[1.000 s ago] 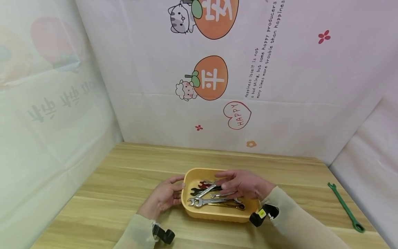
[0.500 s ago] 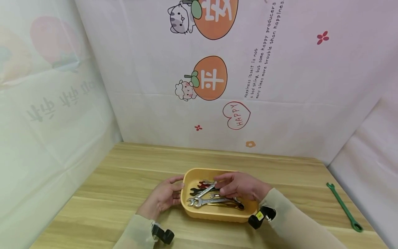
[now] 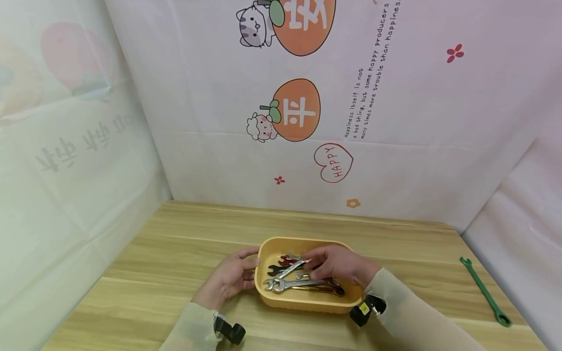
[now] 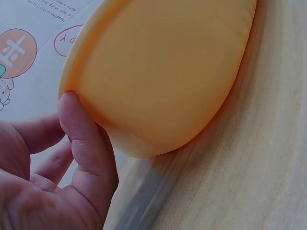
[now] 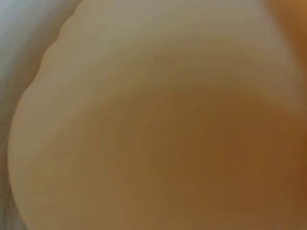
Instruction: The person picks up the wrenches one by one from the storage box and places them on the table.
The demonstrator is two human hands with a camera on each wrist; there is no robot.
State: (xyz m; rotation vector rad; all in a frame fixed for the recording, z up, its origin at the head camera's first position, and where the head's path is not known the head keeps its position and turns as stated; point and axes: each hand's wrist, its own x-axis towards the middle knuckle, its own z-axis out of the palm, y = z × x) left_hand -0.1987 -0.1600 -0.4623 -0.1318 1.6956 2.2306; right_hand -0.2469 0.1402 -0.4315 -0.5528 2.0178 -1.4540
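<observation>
A yellow plastic bin (image 3: 311, 305) stands on the table and holds several wrenches. My left hand (image 3: 229, 278) touches the outside of its left end, with a fingertip right at the rim in the left wrist view. Inside the bin reaches my right hand (image 3: 340, 263), its thumb and fingers bent down over the pile with a gap between them. Under or beside those fingers lie a silver combination wrench (image 3: 291, 284), a small silver wrench (image 3: 302, 276), a black wrench (image 3: 275, 269) and a gold-coloured wrench (image 3: 313, 289). The hand hides part of the pile.
A green ratcheting wrench (image 3: 484, 291) lies apart at the table's right side. White printed cloth (image 3: 210, 161) hangs behind the table (image 3: 189, 234) and along both sides. The right wrist view is filled by the blurred bin wall (image 5: 158, 143).
My right hand has moved slightly left and lower over the wrenches, and its fingers have bent further down. The left hand keeps its place at the bin's end.
</observation>
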